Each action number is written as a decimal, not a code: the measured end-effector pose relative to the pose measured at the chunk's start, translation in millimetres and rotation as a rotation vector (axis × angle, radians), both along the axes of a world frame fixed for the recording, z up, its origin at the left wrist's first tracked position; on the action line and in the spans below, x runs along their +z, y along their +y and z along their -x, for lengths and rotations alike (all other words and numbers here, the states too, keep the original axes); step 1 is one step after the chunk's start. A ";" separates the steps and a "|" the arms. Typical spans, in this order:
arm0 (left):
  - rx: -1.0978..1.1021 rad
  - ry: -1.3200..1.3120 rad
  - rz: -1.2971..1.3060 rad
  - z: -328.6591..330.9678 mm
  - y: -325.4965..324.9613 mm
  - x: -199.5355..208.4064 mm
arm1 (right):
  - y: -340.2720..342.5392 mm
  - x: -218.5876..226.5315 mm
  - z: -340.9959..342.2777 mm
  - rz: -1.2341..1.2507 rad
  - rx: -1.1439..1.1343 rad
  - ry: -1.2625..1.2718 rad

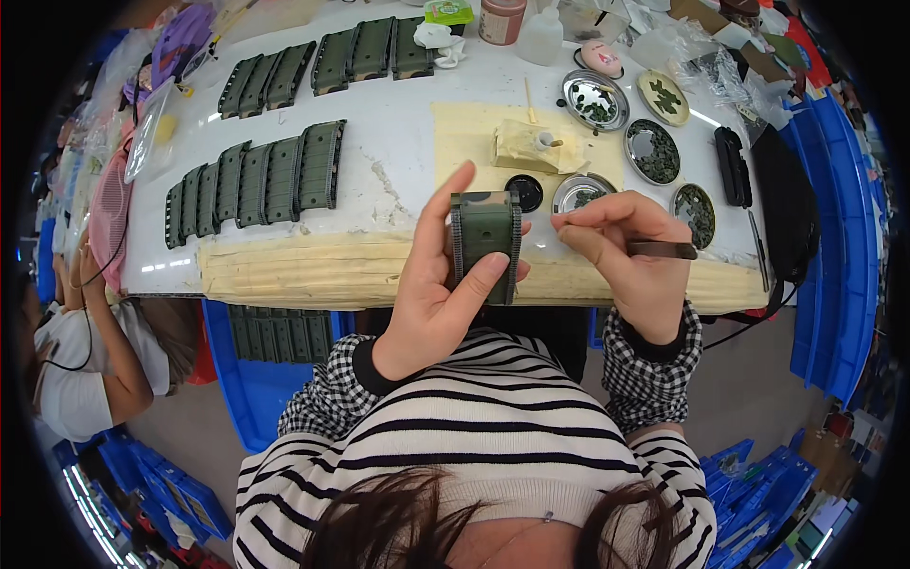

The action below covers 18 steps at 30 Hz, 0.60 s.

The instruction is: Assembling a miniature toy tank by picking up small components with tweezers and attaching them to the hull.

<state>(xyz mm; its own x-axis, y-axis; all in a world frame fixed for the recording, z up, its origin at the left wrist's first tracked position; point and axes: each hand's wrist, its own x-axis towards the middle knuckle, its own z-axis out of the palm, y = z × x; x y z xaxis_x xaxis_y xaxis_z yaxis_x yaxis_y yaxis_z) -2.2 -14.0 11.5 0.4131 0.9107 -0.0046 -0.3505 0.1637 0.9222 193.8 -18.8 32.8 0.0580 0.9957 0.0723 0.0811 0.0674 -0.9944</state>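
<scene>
1. Hands of the wearer: two, left hand [431,303] and right hand [645,266].
2. Green camouflage case [486,237] in the left hand: one.
3. Back-row cases, right-hand group [372,52]: three.
4. Front-row cases [281,180]: at least five; overlap prevents an exact figure.
5. Round dishes [580,87] with green bits [695,213]: five; bits numerous, too small to count.
6. Dark tool [664,250] in the right hand: one.
7. White squeeze bottle [541,40]: one.
8. Pink jar [500,23]: one.
</scene>
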 end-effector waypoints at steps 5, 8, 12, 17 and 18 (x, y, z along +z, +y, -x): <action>-0.054 0.031 -0.022 7.3 -0.4 -5.0 | 1.7 -4.8 9.9 -0.104 0.022 -0.126; 0.013 0.031 -0.065 5.4 -2.5 -8.6 | 2.0 10.2 13.6 -0.218 0.029 -0.317; 0.141 -0.038 -0.065 -1.6 -3.9 -1.5 | -4.4 15.7 21.4 -0.392 0.006 -0.487; -0.044 -0.035 0.007 5.5 -3.1 -7.3 | -7.4 11.4 34.7 -0.572 0.003 -0.582; -0.052 0.002 -0.043 6.8 -2.5 -9.0 | -7.5 9.5 36.8 -0.570 0.009 -0.572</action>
